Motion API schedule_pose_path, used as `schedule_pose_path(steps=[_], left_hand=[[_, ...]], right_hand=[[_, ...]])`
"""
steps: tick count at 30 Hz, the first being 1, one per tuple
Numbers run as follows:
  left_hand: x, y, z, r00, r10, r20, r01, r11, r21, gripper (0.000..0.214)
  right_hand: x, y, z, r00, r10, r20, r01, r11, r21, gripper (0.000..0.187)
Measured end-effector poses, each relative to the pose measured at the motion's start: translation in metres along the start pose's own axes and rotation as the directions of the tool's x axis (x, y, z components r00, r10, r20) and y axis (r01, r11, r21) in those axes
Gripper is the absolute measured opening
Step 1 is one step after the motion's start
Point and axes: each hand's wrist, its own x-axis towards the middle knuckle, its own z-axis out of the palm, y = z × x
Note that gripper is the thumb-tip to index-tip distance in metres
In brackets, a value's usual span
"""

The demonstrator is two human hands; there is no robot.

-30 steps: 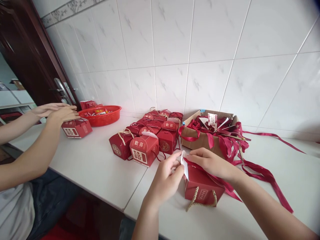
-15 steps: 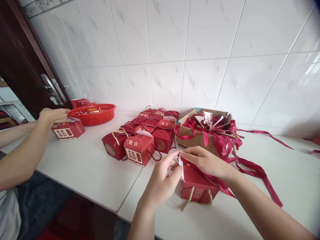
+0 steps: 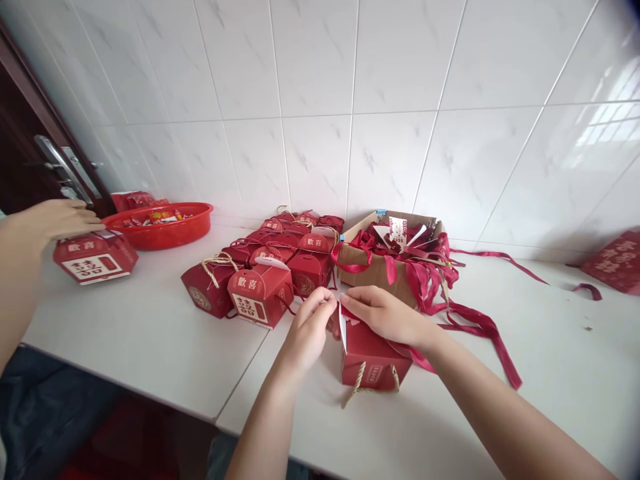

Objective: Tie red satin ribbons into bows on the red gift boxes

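Note:
A small red gift box (image 3: 375, 350) with a beige rope handle (image 3: 361, 385) stands on the table in front of me. Its white-edged flap (image 3: 343, 328) sticks up at the left side. My left hand (image 3: 311, 325) is beside that flap, thumb and fingertips pinched together; what lies between them is too small to make out. Over the top of the box, my right hand (image 3: 385, 313) presses its fingers together on a dark red ribbon (image 3: 420, 359), whose tail trails out to the right beneath my wrist.
Behind are a cluster of filled red boxes (image 3: 261, 293) and a cardboard box (image 3: 377, 272) of red ribbons, some spilling rightward. At left, another person's hand (image 3: 55, 219) is over a red box (image 3: 95, 257), near a red basin (image 3: 167, 230) of sweets. A red packet (image 3: 615, 263) lies far right.
My left hand has shifted from gripping the flap to a pinch at its top left. My right hand stays on the ribbon. The other person's hand has lifted slightly off its box top.

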Motion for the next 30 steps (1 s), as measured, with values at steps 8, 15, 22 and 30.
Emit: schedule_pose_path(steps=[8, 15, 22, 30], left_hand=[[0.013, 0.036, -0.009, 0.944, 0.151, -0.293, -0.19, 0.976, -0.106, 0.012], [0.009, 0.035, -0.012, 0.973, 0.026, -0.231, -0.121, 0.905, -0.409, 0.018], [0.01, 0.006, -0.032, 0.947, 0.019, -0.322, 0.014, 0.995, 0.098, 0.026], [0.012, -0.016, -0.039, 0.988, -0.155, 0.021, 0.131, 0.889, 0.44, 0.024]], right_hand=[[-0.018, -0.011, -0.036, 0.985, 0.012, -0.171, -0.031, 0.993, -0.112, 0.038], [-0.037, -0.013, -0.052, 0.986, 0.111, -0.127, -0.152, 0.91, -0.384, 0.03], [-0.032, -0.012, -0.051, 0.954, 0.265, -0.141, -0.3, 0.806, -0.511, 0.022], [-0.031, -0.008, -0.055, 0.937, 0.35, -0.016, -0.309, 0.805, -0.506, 0.044]])
